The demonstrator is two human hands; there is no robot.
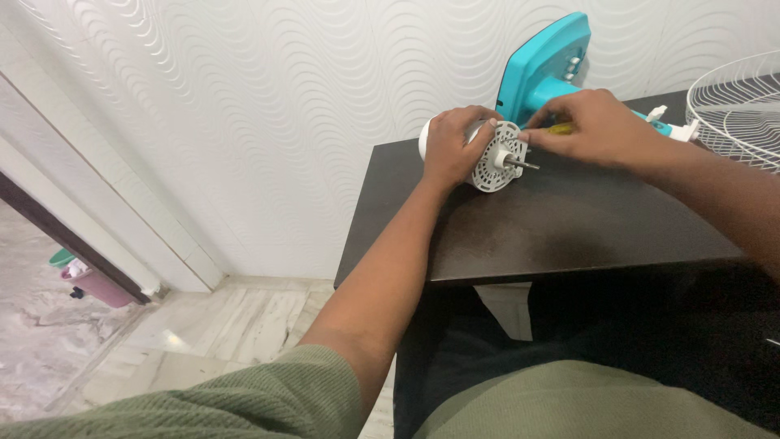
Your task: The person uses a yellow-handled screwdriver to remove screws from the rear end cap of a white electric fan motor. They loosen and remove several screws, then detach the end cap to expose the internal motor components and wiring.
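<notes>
On the dark table (569,228), near its far left corner, lies a white fan motor (487,154), its round vented face and metal shaft (520,164) turned toward the right. Left hand (452,148) wraps around the motor body, fingers closed on it. Right hand (597,126) pinches a yellow-handled screwdriver (559,128) against the face rim. Behind stands a turquoise fan base (540,65); a white wire grille (735,106) lies at right.
</notes>
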